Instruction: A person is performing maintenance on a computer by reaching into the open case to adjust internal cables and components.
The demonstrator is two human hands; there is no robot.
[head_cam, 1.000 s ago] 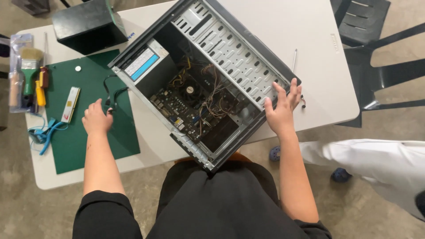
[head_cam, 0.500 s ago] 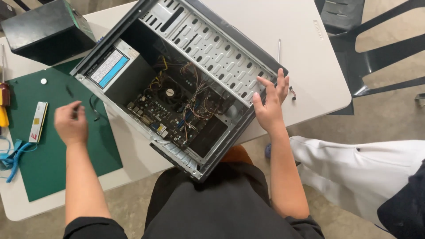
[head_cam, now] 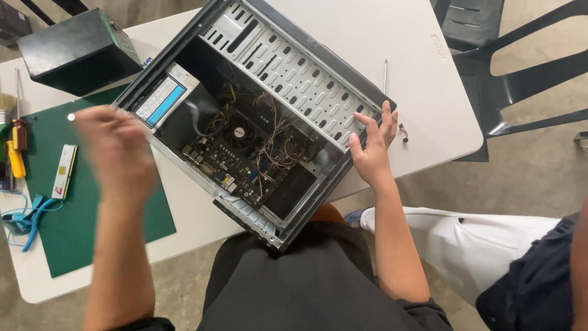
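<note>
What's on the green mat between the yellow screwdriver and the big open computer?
In the head view, a RAM stick lies on the green mat between the yellow screwdriver and the computer. The blurred left hand hovers there too.

Light: I see even, soft brightness, with faint shadows.
Blur: my left hand (head_cam: pixel 116 153) smears heavily.
Focus: right hand (head_cam: pixel 370 150) and computer case (head_cam: pixel 257 116) look sharp.

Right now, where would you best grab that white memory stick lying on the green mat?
Probably by its two long edges, from straight above. The memory stick lies flat on the green mat, thin and narrow, with bare mat on both long sides, so fingers could pinch across its width.
</note>
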